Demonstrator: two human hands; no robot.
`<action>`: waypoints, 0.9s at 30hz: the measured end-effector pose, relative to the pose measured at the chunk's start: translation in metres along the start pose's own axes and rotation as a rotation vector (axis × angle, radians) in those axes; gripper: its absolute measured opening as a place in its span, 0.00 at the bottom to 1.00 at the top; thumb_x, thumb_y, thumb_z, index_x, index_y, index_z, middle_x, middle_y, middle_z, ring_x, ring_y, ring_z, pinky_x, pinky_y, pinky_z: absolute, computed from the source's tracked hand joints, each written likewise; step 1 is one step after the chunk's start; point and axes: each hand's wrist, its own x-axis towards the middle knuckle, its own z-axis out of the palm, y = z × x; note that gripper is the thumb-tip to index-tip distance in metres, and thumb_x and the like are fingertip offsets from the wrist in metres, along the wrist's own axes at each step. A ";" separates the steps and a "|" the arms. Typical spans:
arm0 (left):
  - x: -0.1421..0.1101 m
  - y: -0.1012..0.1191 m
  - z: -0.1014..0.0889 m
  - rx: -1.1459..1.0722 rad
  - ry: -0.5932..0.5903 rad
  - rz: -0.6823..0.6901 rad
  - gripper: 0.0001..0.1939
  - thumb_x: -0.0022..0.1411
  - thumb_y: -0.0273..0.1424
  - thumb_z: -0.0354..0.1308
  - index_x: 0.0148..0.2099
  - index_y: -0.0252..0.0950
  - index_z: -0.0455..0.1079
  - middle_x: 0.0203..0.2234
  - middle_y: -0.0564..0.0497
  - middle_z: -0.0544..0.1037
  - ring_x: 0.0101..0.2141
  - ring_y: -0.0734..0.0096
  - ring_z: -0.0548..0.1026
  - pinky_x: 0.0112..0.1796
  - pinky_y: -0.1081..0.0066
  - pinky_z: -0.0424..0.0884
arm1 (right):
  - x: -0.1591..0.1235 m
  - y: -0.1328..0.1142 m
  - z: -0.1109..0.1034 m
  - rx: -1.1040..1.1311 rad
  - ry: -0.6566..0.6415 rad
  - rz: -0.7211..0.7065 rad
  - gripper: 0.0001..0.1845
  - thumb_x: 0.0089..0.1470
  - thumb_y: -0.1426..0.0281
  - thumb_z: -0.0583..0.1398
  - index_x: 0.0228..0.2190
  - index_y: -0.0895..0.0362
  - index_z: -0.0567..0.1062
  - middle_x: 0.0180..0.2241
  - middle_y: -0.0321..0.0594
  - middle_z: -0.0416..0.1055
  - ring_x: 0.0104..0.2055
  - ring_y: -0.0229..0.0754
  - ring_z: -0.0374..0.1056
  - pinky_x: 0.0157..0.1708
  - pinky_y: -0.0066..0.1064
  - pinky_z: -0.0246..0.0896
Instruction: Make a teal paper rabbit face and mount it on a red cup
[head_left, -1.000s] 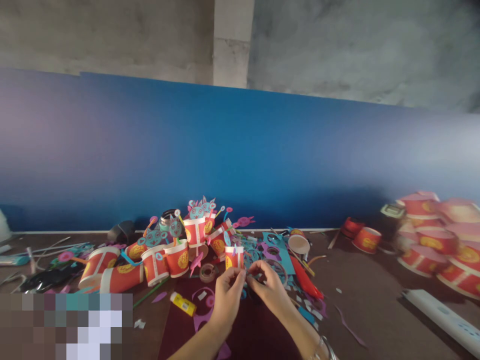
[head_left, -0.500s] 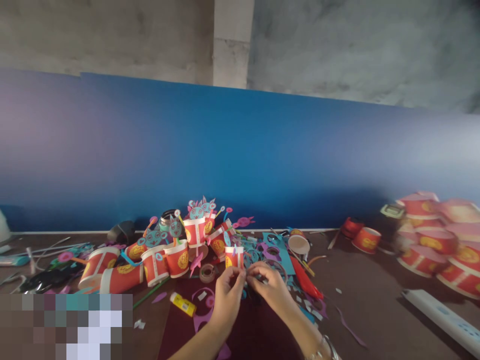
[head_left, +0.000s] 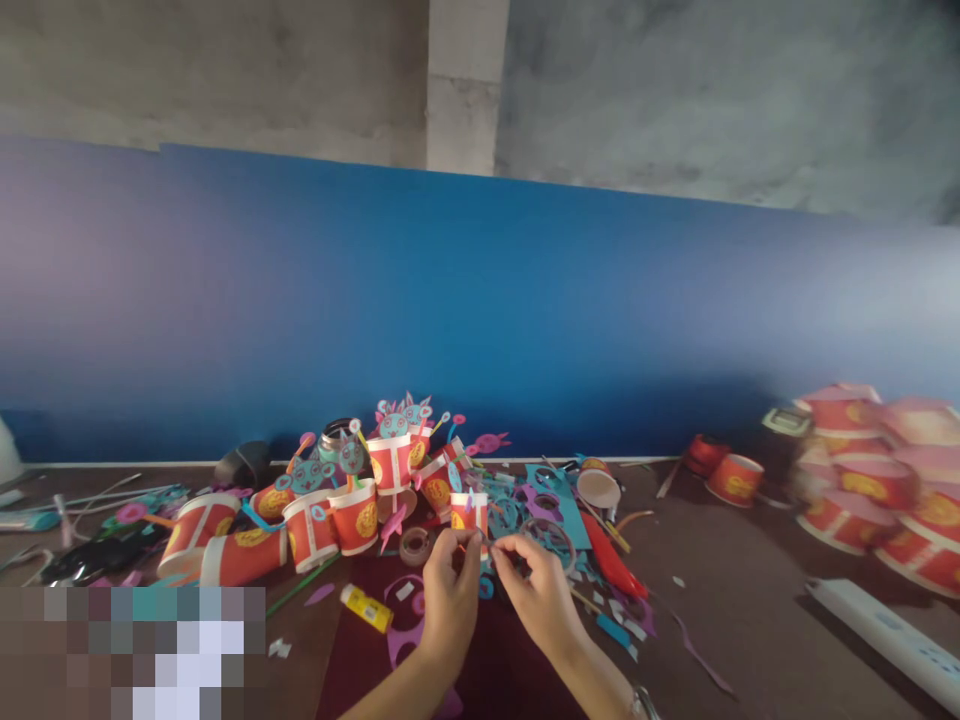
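Note:
In the head view my left hand (head_left: 450,595) and my right hand (head_left: 538,590) are raised with their fingertips close together. Thumb and forefinger are pinched on each side, and whatever lies in the pinches is too small to make out. Just beyond them stands a red and white paper cup (head_left: 469,512), its lower part hidden behind my left fingers. A roll of tape (head_left: 415,546) rests left of that cup. Below my wrists lies a dark red sheet (head_left: 360,650) with purple cut paper (head_left: 405,640) on it. A yellow glue stick (head_left: 366,608) lies left of my left hand.
Several decorated red paper cups (head_left: 311,530) crowd the left, some tipped over. Paper scraps and a blue sheet (head_left: 574,520) spread behind my right hand, beside a red plastic bag (head_left: 611,555). Stacked cups (head_left: 874,480) and a white power strip (head_left: 889,640) are at right.
My right hand has shifted slightly left and down, its fingers now straighter and pinched. My left fingers have risen a little, with both hands still close together.

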 end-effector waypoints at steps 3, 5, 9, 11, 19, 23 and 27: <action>-0.002 -0.003 0.001 0.021 -0.052 0.018 0.15 0.59 0.41 0.54 0.31 0.34 0.69 0.24 0.51 0.72 0.28 0.69 0.70 0.30 0.73 0.65 | 0.000 -0.001 0.001 0.012 -0.007 0.023 0.14 0.56 0.64 0.54 0.25 0.58 0.73 0.24 0.39 0.73 0.26 0.40 0.66 0.26 0.26 0.59; -0.004 -0.004 0.002 0.007 -0.077 0.010 0.14 0.60 0.40 0.53 0.32 0.34 0.69 0.24 0.51 0.72 0.28 0.69 0.69 0.30 0.73 0.65 | 0.000 0.000 0.002 0.015 -0.004 0.040 0.14 0.56 0.64 0.54 0.24 0.58 0.73 0.23 0.38 0.72 0.24 0.39 0.64 0.24 0.25 0.57; -0.006 -0.004 0.002 -0.034 -0.099 -0.007 0.14 0.60 0.40 0.53 0.31 0.34 0.69 0.24 0.51 0.72 0.28 0.70 0.69 0.30 0.73 0.65 | 0.000 0.000 0.003 0.029 -0.004 0.059 0.15 0.55 0.64 0.54 0.23 0.58 0.72 0.21 0.37 0.70 0.23 0.38 0.62 0.23 0.25 0.56; -0.006 -0.004 0.002 -0.049 -0.104 -0.015 0.14 0.59 0.41 0.53 0.31 0.34 0.69 0.24 0.51 0.71 0.27 0.70 0.68 0.29 0.73 0.64 | -0.001 -0.001 0.003 0.038 -0.006 0.069 0.15 0.55 0.64 0.54 0.23 0.58 0.71 0.21 0.37 0.70 0.23 0.38 0.62 0.23 0.25 0.56; -0.007 -0.001 0.002 -0.087 -0.129 -0.039 0.14 0.59 0.41 0.54 0.31 0.33 0.68 0.23 0.52 0.71 0.27 0.71 0.67 0.29 0.74 0.63 | 0.001 -0.001 0.001 0.070 -0.037 0.059 0.15 0.55 0.64 0.53 0.23 0.59 0.72 0.22 0.38 0.70 0.24 0.39 0.62 0.24 0.25 0.56; -0.007 0.001 0.003 -0.106 -0.145 -0.045 0.14 0.59 0.41 0.54 0.31 0.33 0.68 0.23 0.52 0.70 0.27 0.71 0.67 0.29 0.74 0.63 | 0.001 -0.001 0.001 0.062 -0.035 0.062 0.15 0.54 0.64 0.53 0.23 0.59 0.72 0.21 0.38 0.69 0.23 0.38 0.61 0.23 0.25 0.55; -0.005 0.002 0.003 -0.115 -0.144 -0.041 0.15 0.59 0.41 0.54 0.30 0.34 0.68 0.23 0.52 0.71 0.27 0.71 0.67 0.29 0.74 0.64 | 0.001 -0.002 0.000 0.064 -0.040 0.076 0.15 0.54 0.65 0.53 0.23 0.59 0.73 0.21 0.37 0.69 0.23 0.38 0.61 0.23 0.26 0.54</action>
